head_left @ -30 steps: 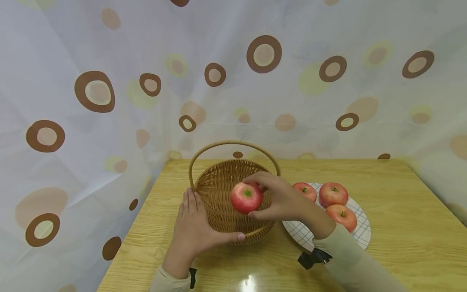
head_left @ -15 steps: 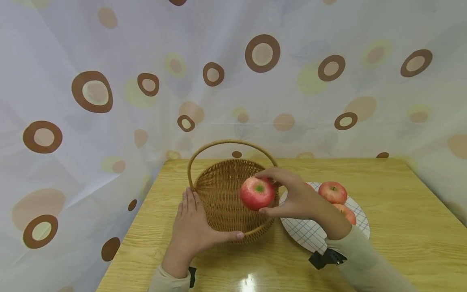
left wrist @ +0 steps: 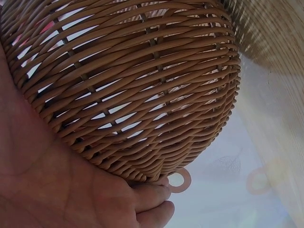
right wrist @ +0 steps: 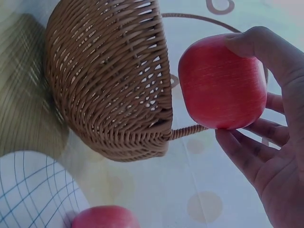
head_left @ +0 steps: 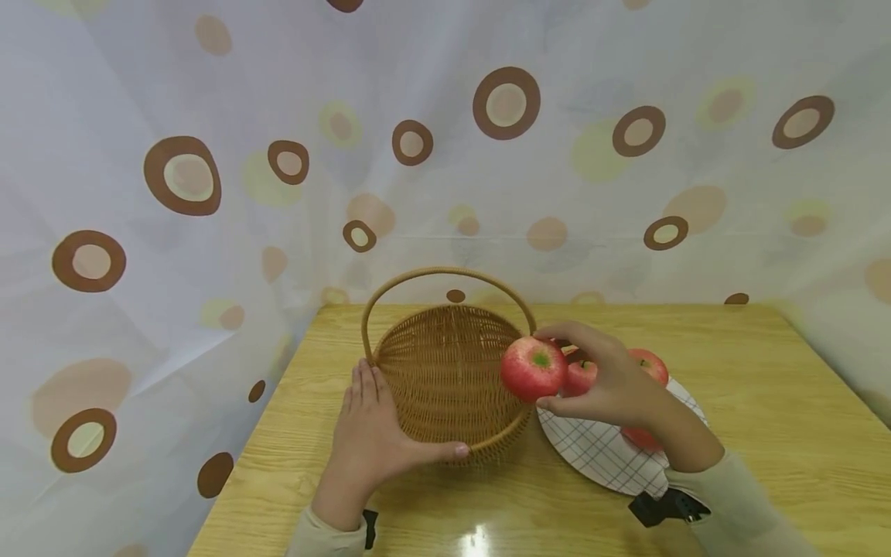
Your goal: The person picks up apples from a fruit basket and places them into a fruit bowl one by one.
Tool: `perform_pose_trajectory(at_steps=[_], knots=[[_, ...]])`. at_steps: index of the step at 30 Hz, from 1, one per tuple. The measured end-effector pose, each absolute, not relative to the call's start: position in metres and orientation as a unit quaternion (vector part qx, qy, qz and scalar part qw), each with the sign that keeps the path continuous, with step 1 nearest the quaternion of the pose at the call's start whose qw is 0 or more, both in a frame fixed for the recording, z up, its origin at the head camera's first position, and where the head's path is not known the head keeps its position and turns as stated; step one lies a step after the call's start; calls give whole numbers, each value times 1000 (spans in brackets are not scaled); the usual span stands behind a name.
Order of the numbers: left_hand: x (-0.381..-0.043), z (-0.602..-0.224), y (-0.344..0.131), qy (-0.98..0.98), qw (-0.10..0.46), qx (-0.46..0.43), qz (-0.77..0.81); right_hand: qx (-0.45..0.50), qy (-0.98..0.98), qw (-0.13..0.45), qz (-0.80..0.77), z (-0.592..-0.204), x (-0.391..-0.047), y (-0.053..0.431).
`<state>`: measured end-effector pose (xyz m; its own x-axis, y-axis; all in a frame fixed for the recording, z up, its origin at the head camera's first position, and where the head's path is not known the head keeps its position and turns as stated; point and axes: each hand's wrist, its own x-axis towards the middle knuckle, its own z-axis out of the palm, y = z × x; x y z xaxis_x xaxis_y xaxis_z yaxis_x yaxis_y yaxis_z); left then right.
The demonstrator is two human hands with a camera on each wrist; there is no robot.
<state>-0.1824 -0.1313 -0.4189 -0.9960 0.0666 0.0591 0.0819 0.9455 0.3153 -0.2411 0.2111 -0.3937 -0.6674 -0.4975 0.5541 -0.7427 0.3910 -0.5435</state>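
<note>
A brown wicker basket (head_left: pixel 452 379) with an arched handle stands on the table, its woven inside showing. My left hand (head_left: pixel 372 437) rests along the basket's near left side, fingers straight and thumb stretched along the front rim. Close up, the left wrist view shows that hand (left wrist: pixel 80 190) against the weave. With thumb and fingers my right hand (head_left: pixel 612 387) grips a red apple (head_left: pixel 534 369) over the basket's right rim, towards the plate. In the right wrist view the held apple (right wrist: pixel 222 81) is in the air, apart from the basket.
Right of the basket lies a round plate with a blue check pattern (head_left: pixel 592 452). Apples on it include one (head_left: pixel 581 377) behind the held apple and others (head_left: pixel 650 363) partly hidden by my right arm. A patterned sheet (head_left: pixel 445 186) hangs behind the wooden table (head_left: pixel 780 433).
My right hand has moved right with the apple, from over the middle of the basket to its right rim. My left hand and the basket have stayed in place.
</note>
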Motion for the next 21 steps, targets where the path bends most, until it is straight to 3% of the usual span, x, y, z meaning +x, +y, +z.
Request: perform_pose_trajectory(at_steps=[21], knots=[[-182,-418,-132,-987,22,-37,-158,343,-843,146,388,-407,-228,247]])
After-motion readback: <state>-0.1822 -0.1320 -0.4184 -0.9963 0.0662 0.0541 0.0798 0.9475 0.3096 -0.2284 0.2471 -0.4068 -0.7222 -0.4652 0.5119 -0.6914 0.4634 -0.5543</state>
